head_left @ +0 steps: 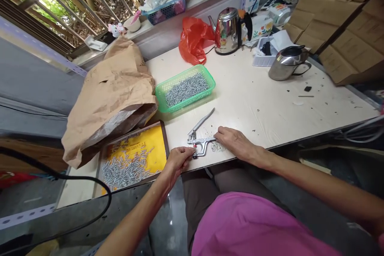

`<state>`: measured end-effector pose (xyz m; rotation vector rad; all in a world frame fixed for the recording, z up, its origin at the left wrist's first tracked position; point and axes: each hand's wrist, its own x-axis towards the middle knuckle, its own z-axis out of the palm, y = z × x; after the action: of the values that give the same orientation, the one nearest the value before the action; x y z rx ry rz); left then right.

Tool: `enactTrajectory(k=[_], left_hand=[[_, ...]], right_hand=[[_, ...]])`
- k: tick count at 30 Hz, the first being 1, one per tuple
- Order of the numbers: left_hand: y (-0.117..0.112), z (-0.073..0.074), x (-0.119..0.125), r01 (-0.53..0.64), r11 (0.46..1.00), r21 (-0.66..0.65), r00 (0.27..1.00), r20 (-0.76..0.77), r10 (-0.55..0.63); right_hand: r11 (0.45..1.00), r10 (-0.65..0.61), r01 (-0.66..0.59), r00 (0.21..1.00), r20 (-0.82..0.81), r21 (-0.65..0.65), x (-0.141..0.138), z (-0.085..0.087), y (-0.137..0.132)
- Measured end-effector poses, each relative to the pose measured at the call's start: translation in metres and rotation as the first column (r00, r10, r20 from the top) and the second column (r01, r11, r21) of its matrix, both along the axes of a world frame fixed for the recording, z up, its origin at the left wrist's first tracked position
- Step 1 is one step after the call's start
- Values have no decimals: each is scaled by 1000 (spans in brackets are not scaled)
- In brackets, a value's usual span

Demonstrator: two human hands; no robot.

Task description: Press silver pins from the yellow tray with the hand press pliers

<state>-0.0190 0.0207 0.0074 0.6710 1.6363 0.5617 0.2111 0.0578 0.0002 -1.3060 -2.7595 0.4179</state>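
Observation:
A silver hand-press plier (205, 144) with a spring and one raised lever arm lies near the table's front edge. My right hand (232, 140) is closed around the end of its lower handle. At the jaw end, by a small red part and a dark tip, the fingers of my left hand (181, 158) are pinched together. Whatever sits between those fingertips is too small to make out. Left of my left hand, a shallow tray (164, 138) with a yellow lining holds many small metal pins. A green basket (186, 106) filled with similar pins stands behind the plier.
A large brown paper bag (111, 88) slumps on the left. Toward the back are a red plastic bag (195, 42), a steel kettle (227, 34) and a white basket (264, 60). A metal jug (285, 66) stands right; a black cable (108, 196) loops at lower left.

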Motion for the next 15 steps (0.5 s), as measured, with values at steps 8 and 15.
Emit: enactTrajectory(k=[8,15], left_hand=[[8,5,2,106,990,-94,992,-59,-112],[2,1,2,94,992,-90,995,-34,-98]], right_hand=[[999,44,-43,999,17,-15,6,3,2],[987,161,-158,984,-79,37,7,2,48]])
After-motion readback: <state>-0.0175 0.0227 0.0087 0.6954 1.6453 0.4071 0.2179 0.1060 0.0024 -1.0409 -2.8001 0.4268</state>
